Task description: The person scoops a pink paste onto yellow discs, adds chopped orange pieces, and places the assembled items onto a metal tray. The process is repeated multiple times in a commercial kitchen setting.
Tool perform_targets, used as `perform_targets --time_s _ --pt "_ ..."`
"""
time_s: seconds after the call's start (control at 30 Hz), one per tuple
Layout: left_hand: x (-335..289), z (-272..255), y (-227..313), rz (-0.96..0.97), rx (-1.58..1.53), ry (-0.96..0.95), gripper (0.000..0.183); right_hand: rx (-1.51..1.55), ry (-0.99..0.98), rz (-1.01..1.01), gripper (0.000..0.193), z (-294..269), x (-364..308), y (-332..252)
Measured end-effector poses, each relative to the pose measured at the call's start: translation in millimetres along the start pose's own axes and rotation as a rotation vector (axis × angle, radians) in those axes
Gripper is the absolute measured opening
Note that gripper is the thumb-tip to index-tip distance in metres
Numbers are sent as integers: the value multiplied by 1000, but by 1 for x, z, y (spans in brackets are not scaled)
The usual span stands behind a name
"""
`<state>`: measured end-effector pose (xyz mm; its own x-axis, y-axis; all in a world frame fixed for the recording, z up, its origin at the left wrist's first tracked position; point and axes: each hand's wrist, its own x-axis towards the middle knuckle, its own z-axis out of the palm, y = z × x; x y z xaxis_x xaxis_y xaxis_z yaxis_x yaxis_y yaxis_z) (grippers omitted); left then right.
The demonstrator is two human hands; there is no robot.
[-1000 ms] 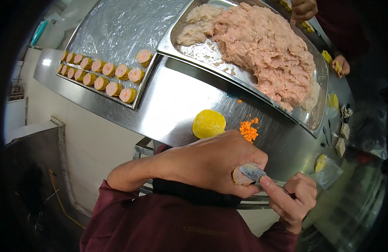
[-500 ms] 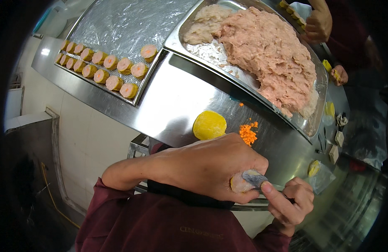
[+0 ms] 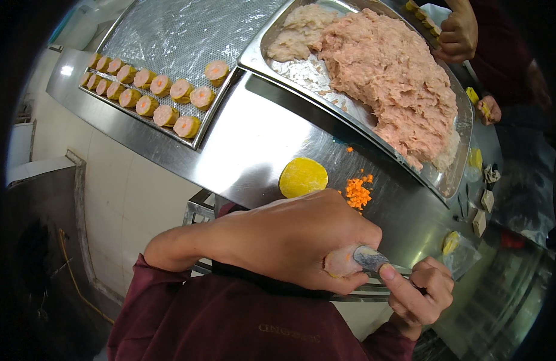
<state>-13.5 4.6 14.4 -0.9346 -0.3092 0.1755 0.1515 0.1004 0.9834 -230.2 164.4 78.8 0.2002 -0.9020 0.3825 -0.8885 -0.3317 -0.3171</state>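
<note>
My left hand (image 3: 290, 237) is cupped around a dumpling (image 3: 340, 262) filled with pink paste, held close to my chest. My right hand (image 3: 417, 292) grips a small flat metal spatula (image 3: 370, 259) whose tip presses into the filling. On the steel counter (image 3: 248, 144) just beyond my hands lie a round yellow wrapper (image 3: 302, 177) and a small heap of chopped orange bits (image 3: 357, 192). A big steel tray (image 3: 263, 57) further off holds a mound of pink minced filling (image 3: 389, 84).
A perforated tray (image 3: 182, 36) at the upper left carries two rows of finished dumplings (image 3: 148, 99) with orange tops. Another person's hands (image 3: 458, 33) work at the upper right. Small yellow pieces and cards lie along the counter's right edge.
My hands stay together on the dumpling and have shifted only slightly; the view has tilted a little. The other person's hand at the upper right has moved.
</note>
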Motion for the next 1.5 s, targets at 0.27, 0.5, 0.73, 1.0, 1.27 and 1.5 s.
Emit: perform_targets --time_s 0.27,0.5,0.73,1.0,1.27,1.5 --pt "-1 1 5 -78 -153 -58 29 89 11 6 52 0 -3 1" --pt "-4 -2 4 21 12 -10 30 35 -19 16 48 -3 -3 1" --pt "1 2 8 -113 -151 -60 28 112 -7 -5 45 -1 -3 3" --pt "-13 -5 5 -152 64 83 28 40 -21 89 39 2 -10 5" --pt "-34 -38 -33 -277 414 404 34 182 1 162 66 26 -34 19" --pt "-36 -46 -46 -313 845 367 46 331 63 210 71 44 -44 23"
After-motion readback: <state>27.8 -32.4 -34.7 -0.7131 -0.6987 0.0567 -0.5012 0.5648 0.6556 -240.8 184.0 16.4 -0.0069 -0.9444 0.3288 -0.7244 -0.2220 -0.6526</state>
